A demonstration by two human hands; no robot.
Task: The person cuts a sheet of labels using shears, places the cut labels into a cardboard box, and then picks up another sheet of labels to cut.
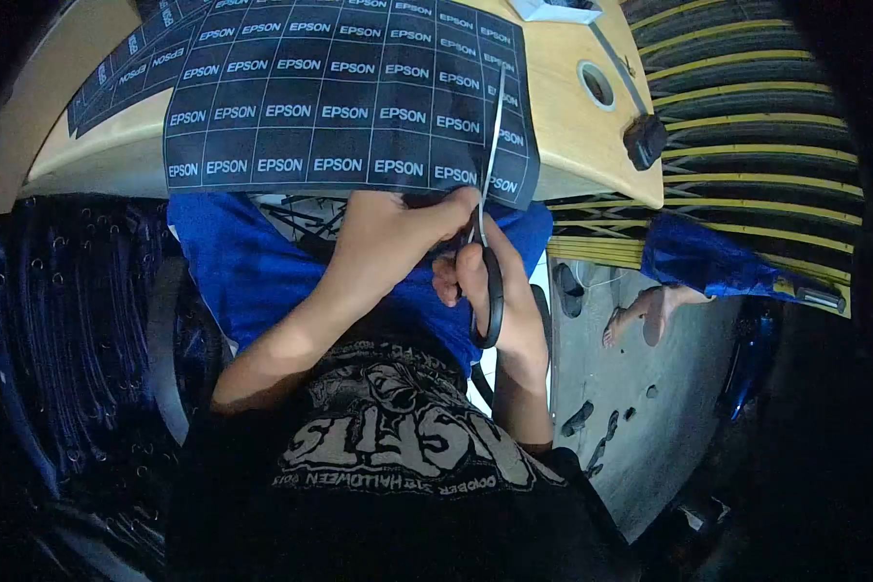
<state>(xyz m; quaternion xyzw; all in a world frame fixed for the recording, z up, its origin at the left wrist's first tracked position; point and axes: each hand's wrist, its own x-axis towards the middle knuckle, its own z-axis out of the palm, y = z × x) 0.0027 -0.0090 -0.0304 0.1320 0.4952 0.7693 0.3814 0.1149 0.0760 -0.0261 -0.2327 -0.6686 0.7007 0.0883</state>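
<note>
A dark sheet printed with a white grid of EPSON labels [330, 116] lies on the wooden table, its near edge hanging slightly past the front. My left hand [403, 221] is closed at that edge, thumb and fingers pinching the sheet beside the blade. In my right hand [500, 267] is a pair of scissors [496, 306] with black handles. One long metal blade lies over the rightmost column of labels, pointing away from me. The other blade is hidden, apparently beneath the sheet.
More EPSON sheets [145, 73] lie at the table's [577, 145] left. On the right are a round hole, a black object [644, 141] and a white box [558, 10]. A yellow-slatted metal gate [747, 126] stands beyond. Another person's foot [616, 325] shows at right.
</note>
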